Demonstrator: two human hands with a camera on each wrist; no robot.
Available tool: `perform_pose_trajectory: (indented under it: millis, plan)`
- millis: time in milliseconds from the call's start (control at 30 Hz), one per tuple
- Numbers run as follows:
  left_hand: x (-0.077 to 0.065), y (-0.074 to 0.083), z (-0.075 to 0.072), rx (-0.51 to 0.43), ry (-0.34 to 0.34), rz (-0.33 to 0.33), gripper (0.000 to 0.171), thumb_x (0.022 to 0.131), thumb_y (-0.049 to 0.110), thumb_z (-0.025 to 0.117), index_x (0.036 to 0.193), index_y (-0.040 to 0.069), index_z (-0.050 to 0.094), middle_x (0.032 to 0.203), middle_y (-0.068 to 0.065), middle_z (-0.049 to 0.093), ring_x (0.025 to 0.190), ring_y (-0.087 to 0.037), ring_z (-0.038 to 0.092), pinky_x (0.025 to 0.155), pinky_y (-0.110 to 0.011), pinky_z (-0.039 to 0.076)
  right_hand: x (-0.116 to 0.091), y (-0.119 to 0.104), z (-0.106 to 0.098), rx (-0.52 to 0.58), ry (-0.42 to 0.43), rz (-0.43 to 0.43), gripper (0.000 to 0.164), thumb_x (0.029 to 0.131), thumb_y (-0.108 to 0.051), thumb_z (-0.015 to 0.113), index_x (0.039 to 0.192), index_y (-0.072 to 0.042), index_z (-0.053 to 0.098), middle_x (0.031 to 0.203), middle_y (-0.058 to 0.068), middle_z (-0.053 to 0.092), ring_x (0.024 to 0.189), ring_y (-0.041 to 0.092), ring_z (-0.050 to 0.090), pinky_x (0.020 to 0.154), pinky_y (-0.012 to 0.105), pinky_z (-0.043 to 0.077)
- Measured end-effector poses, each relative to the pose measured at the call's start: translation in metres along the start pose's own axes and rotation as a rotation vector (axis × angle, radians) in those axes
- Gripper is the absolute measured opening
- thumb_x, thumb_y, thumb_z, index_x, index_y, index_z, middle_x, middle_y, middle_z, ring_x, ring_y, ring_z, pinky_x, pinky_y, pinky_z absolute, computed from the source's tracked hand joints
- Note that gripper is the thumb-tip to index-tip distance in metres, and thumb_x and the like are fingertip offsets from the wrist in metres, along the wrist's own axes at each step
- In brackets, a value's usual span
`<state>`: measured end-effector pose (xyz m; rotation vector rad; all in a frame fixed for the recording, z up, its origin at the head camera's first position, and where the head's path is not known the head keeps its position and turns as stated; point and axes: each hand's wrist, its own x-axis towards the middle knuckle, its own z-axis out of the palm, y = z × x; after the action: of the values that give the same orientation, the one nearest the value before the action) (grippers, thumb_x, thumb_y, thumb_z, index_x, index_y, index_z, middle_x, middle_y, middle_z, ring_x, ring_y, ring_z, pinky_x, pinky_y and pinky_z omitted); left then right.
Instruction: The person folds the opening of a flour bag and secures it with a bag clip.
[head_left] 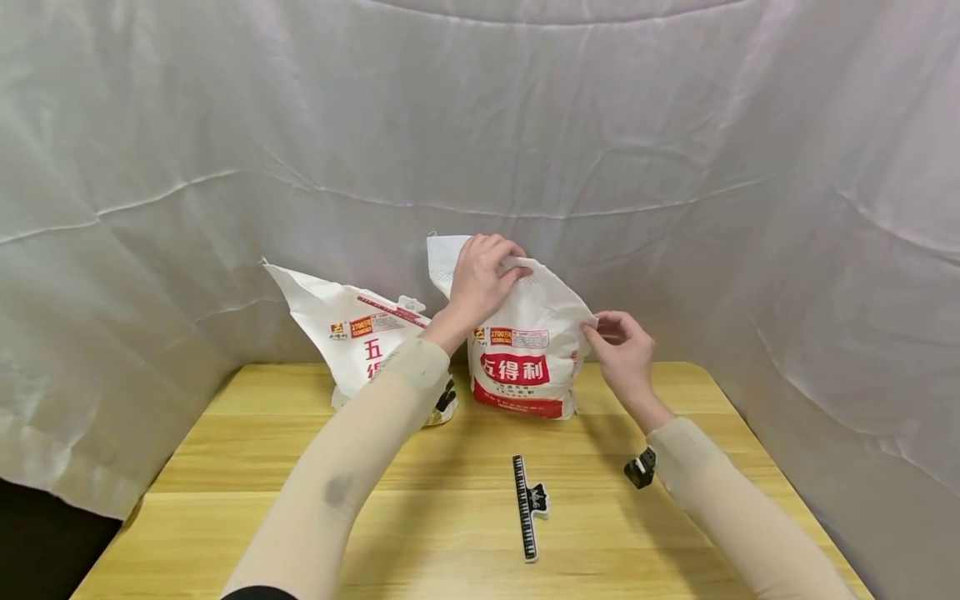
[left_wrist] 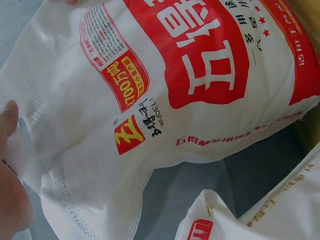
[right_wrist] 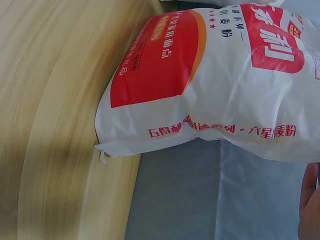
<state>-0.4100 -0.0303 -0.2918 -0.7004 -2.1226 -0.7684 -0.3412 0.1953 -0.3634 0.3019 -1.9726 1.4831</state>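
Note:
A white flour bag with red print [head_left: 517, 367] stands upright at the back of the table, its top folded over at a slant. My left hand [head_left: 483, 279] grips the bag's top edge, thumb on the near side and fingers over the far side. At the upper right corner, my right hand [head_left: 624, 350] pinches the bag between thumb and fingers. In the left wrist view the flour bag [left_wrist: 100, 180] fills the frame, with only part of the left hand [left_wrist: 14, 200] at its edge. The right wrist view shows the bag's side [right_wrist: 240, 110] and part of the right hand [right_wrist: 310, 210].
Left of it leans a second flour bag [head_left: 352, 333], partly behind my left forearm, with a small white piece [head_left: 411, 304] at its top edge. A long clip with a black-and-white piano-key pattern [head_left: 525, 508] lies on the wooden table [head_left: 435, 525]. Grey cloth [head_left: 480, 108] hangs behind.

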Motion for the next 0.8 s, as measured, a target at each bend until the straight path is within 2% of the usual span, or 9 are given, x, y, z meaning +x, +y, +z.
perform_pose_trajectory:
  millis: [167,300,400,567,633,800]
  plan:
    - [-0.003,-0.003,-0.005,-0.030,-0.013,0.001,0.010,0.090,0.015,0.082,0.096,0.010,0.075,0.097,-0.003,0.073,0.103,-0.024,0.061,0.104,-0.038,0.043,-0.001,0.001,0.001,-0.001,0.014,-0.047,0.013,0.091,0.006,0.075,0.100,0.012,0.069,0.101,0.028,0.071,0.080,0.001,0.067,0.073,0.010,0.055]
    - [-0.003,-0.007,-0.008,-0.029,-0.025,0.016,0.007,0.090,0.011,0.081,0.094,0.010,0.076,0.096,-0.003,0.074,0.105,-0.025,0.061,0.106,-0.038,0.042,0.000,0.005,0.002,0.010,0.011,-0.125,0.006,0.089,0.012,0.073,0.094,0.012,0.070,0.101,0.027,0.071,0.082,0.002,0.068,0.077,0.012,0.056]
    - [-0.004,-0.010,-0.010,-0.018,-0.043,0.020,0.009,0.088,0.003,0.078,0.092,0.011,0.076,0.097,-0.003,0.074,0.108,-0.025,0.060,0.109,-0.038,0.040,0.001,0.012,0.003,0.011,0.009,-0.202,0.006,0.086,0.017,0.072,0.090,0.013,0.071,0.099,0.028,0.071,0.083,0.006,0.068,0.078,0.012,0.056]
    - [-0.006,-0.015,-0.013,-0.004,-0.081,0.032,0.019,0.084,-0.006,0.073,0.090,0.012,0.076,0.100,-0.002,0.073,0.113,-0.026,0.059,0.113,-0.037,0.038,0.005,0.039,0.005,-0.018,0.011,-0.309,0.012,0.080,0.023,0.073,0.082,0.011,0.069,0.098,0.024,0.070,0.081,0.016,0.068,0.076,0.010,0.056]
    - [-0.008,-0.016,-0.014,-0.002,-0.090,0.048,0.021,0.083,-0.007,0.071,0.089,0.012,0.076,0.102,-0.003,0.072,0.114,-0.027,0.059,0.114,-0.038,0.037,0.006,0.048,0.005,-0.040,0.007,-0.340,0.015,0.079,0.022,0.075,0.079,0.008,0.069,0.099,0.021,0.071,0.083,0.022,0.069,0.076,0.009,0.055]
    - [-0.012,-0.020,-0.019,0.028,-0.106,0.104,0.023,0.083,-0.009,0.070,0.087,0.013,0.075,0.109,-0.006,0.069,0.116,-0.029,0.058,0.116,-0.040,0.036,0.006,0.054,0.004,-0.090,-0.015,-0.421,0.018,0.081,0.018,0.078,0.076,0.003,0.069,0.106,0.016,0.073,0.095,0.032,0.070,0.083,0.009,0.053]
